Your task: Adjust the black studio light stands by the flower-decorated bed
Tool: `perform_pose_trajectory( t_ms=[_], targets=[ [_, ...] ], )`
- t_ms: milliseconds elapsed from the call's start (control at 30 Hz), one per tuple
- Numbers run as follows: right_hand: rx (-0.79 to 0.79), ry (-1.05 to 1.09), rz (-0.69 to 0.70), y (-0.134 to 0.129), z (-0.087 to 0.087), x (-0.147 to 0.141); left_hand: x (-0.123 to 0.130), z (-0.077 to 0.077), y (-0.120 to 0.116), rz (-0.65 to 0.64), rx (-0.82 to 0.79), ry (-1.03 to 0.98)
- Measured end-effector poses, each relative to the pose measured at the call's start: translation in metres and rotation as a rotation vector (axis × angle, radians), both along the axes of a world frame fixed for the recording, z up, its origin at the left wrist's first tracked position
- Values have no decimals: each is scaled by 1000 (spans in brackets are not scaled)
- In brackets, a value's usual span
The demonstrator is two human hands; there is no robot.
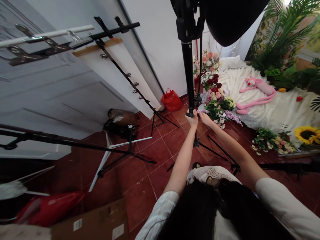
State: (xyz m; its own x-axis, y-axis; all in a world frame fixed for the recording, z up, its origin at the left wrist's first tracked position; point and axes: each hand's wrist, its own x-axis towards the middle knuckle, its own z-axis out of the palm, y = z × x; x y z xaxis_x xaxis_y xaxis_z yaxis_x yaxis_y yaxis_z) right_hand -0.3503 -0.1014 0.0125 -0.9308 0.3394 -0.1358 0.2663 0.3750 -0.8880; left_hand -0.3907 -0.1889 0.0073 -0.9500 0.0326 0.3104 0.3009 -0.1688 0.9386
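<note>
left hand (pixel 192 120) round a black stand (pixel 189 73), right hand (pixel 205 118) just beside it

the person's left hand is curled closed about the stand at a dark collar (pixel 190 114), low on the thick pole; the right hand's fingers are bent in close to the same spot, though whether they pinch a knob or only rest there is too small to tell; the stand rises upright in front of the person, beside a big black shade (pixel 228 23) overhead, with spread legs (pixel 212 151) on the red tiled floor (pixel 160 156); flowers (pixel 217 93) crowd near the right hand; the step in hand looks like adjusting the stand at its collar; the next move seems to call for a firm left grip, the pole kept upright, and small, careful right-hand work clear of the blooms
</note>
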Motion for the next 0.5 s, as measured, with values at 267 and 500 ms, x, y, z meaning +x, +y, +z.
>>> perform_pose_trajectory(
  t_ms=[267,500],
  targets=[
    [-143,191,-89,-12,-12,10,-2,-2,-1,3,-19,-5],
    [-689,174,-123,-11,-10,16,-4,-7,1,-11,7,-37]
  ],
)
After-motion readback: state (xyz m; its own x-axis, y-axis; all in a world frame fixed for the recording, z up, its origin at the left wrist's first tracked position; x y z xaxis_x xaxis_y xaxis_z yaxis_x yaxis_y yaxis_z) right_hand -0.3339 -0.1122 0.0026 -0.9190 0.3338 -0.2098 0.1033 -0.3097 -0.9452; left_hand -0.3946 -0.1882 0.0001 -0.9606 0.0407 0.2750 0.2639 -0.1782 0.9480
